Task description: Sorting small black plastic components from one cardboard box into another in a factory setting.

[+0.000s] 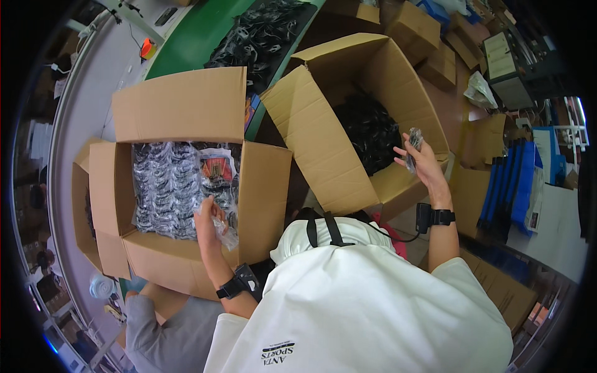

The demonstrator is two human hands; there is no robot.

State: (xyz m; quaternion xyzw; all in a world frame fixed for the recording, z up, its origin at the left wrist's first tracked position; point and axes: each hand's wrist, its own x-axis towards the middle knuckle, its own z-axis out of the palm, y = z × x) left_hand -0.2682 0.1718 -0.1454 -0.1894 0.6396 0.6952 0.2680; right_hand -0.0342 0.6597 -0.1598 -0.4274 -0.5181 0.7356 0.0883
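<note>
My left hand (207, 225) is closed on a crumpled clear plastic bag (229, 237), above the right side of an open cardboard box (267, 196). What the bag contains, I cannot make out. Rows of dark items in clear bags (165, 186) fill that box, with a red printed packet (217, 169) lying on them. Out to the right, my right hand (428, 169) pinches a small dark item in clear wrapping (415, 139), some of its fingers spread. It is over the near right edge of a second open box (326, 146), which has a heap of loose black pieces (367, 133) inside.
More black pieces (258, 40) lie on a green-edged belt (193, 40) at the back. Another person's grey sleeve (177, 332) is at lower left, close to the filled box. Brown cartons (413, 31) and blue folders (513, 186) stand to the right.
</note>
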